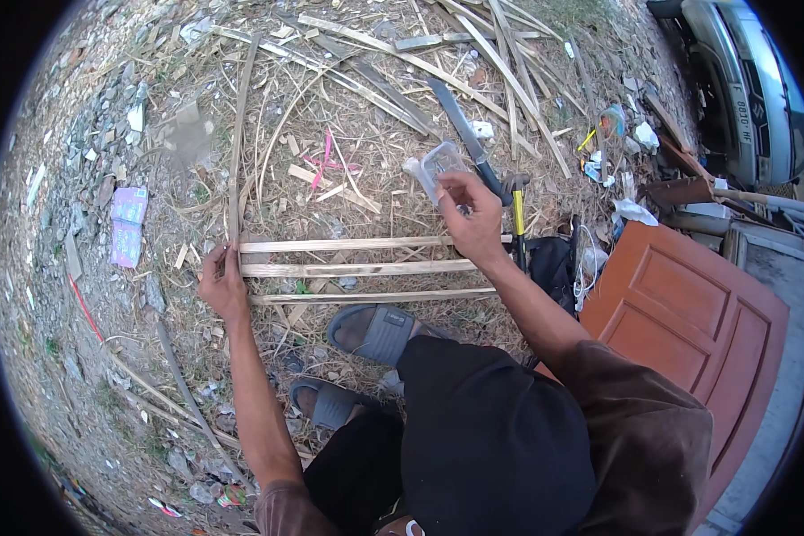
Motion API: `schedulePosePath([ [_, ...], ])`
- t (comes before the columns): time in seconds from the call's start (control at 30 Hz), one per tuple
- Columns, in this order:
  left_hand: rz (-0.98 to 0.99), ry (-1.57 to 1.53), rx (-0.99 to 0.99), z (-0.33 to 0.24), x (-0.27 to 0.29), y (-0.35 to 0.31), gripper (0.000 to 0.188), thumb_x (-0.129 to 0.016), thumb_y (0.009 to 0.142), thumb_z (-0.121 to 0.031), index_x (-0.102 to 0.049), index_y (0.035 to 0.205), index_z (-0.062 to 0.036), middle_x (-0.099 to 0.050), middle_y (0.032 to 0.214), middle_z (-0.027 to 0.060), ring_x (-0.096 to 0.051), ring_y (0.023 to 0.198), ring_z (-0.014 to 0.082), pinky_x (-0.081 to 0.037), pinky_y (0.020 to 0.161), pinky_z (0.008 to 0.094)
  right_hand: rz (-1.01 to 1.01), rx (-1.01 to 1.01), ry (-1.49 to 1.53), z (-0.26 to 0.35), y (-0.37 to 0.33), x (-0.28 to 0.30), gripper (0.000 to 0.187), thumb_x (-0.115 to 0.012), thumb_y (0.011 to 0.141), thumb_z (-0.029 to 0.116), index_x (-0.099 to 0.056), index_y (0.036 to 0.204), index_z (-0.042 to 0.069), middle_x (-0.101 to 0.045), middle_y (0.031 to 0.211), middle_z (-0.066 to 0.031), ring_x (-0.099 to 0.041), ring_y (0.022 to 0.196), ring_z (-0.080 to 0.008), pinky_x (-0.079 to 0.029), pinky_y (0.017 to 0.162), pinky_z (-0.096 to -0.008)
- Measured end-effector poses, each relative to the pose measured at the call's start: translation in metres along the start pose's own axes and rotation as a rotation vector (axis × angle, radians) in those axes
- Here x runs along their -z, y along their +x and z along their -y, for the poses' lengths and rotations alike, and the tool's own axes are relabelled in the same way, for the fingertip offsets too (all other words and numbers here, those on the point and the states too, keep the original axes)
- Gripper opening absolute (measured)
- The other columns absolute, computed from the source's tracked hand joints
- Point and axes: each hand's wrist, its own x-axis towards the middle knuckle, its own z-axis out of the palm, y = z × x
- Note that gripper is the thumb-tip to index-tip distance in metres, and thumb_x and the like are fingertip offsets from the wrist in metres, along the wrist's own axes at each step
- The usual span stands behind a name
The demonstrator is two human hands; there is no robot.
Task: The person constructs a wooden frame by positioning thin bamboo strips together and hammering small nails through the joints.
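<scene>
Three pale wooden slats lie side by side across the ground before me: a far slat (357, 244), a middle slat (357, 269) and a near slat (375, 297). At their left ends my left hand (223, 284) pinches the lower end of a long grey-brown wooden strip (240, 134), which runs away from me. My right hand (472, 219) is above the right part of the slats, its fingers closed at the near edge of a small clear plastic container (441, 163). Small dark bits show inside the container; I cannot make out what they are.
Beyond the container lies a long-bladed knife (460, 121). A hammer (518, 210) with a yellow-and-black handle is right of my right hand. Loose wood strips (402, 58) are scattered at the far side. A brown panelled door (688, 313) lies at right, near a parked vehicle (741, 89).
</scene>
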Motion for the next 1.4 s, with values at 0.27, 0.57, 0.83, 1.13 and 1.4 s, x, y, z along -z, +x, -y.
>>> schedulePosePath([
  [0.27,-0.052,0.042,-0.024,0.004,-0.003,0.0,0.013,-0.072,0.089,-0.006,-0.071,0.098,0.0026,-0.074,0.092,0.0114,-0.068,0.08,0.0143,-0.054,0.074,0.0288,-0.229,-0.375,-0.633,-0.15,-0.046,0.146,0.039,-0.072,0.08,0.024,-0.06,0.106,-0.003,-0.064,0.083,-0.0153,-0.063,0.079,-0.034,-0.049,0.081,-0.0431],
  [0.57,-0.094,0.022,-0.124,-0.007,-0.002,0.002,0.012,-0.075,0.085,-0.005,-0.073,0.096,-0.0006,-0.074,0.086,0.01,-0.069,0.073,0.0138,-0.054,0.069,0.0269,0.115,-0.592,-0.799,-0.146,-0.056,0.141,0.03,-0.065,0.087,0.023,-0.065,0.105,-0.001,-0.068,0.092,-0.0246,-0.066,0.087,-0.0396,-0.05,0.077,-0.0446],
  [0.83,-0.108,0.058,-0.1,0.001,0.0,-0.005,0.013,-0.077,0.083,-0.009,-0.073,0.093,-0.0007,-0.074,0.086,0.012,-0.07,0.071,0.0197,-0.055,0.067,0.0296,-0.257,-0.535,-0.412,-0.083,-0.071,0.124,0.021,-0.063,0.092,0.018,-0.058,0.101,-0.001,-0.054,0.078,-0.0051,-0.049,0.069,-0.0151,-0.043,0.065,-0.0318],
  [1.13,-0.113,0.057,-0.237,0.004,-0.007,-0.002,0.011,-0.075,0.082,-0.005,-0.073,0.092,-0.0003,-0.073,0.087,0.0128,-0.071,0.076,0.0226,-0.054,0.069,0.0314,0.494,-0.169,-0.466,0.004,-0.034,0.004,0.051,-0.074,0.082,0.027,-0.057,0.126,0.006,-0.067,0.078,-0.0208,-0.066,0.068,-0.0365,-0.051,0.067,-0.0435],
  [1.4,-0.056,0.062,-0.301,-0.013,-0.006,-0.001,0.01,-0.074,0.081,-0.001,-0.072,0.09,-0.001,-0.072,0.09,0.0128,-0.069,0.083,0.0281,-0.054,0.075,0.0358,0.637,-0.249,-0.616,-0.001,-0.028,-0.056,0.044,-0.073,0.082,0.035,-0.066,0.109,0.001,-0.067,0.078,-0.0246,-0.067,0.077,-0.0426,-0.052,0.074,-0.0496],
])
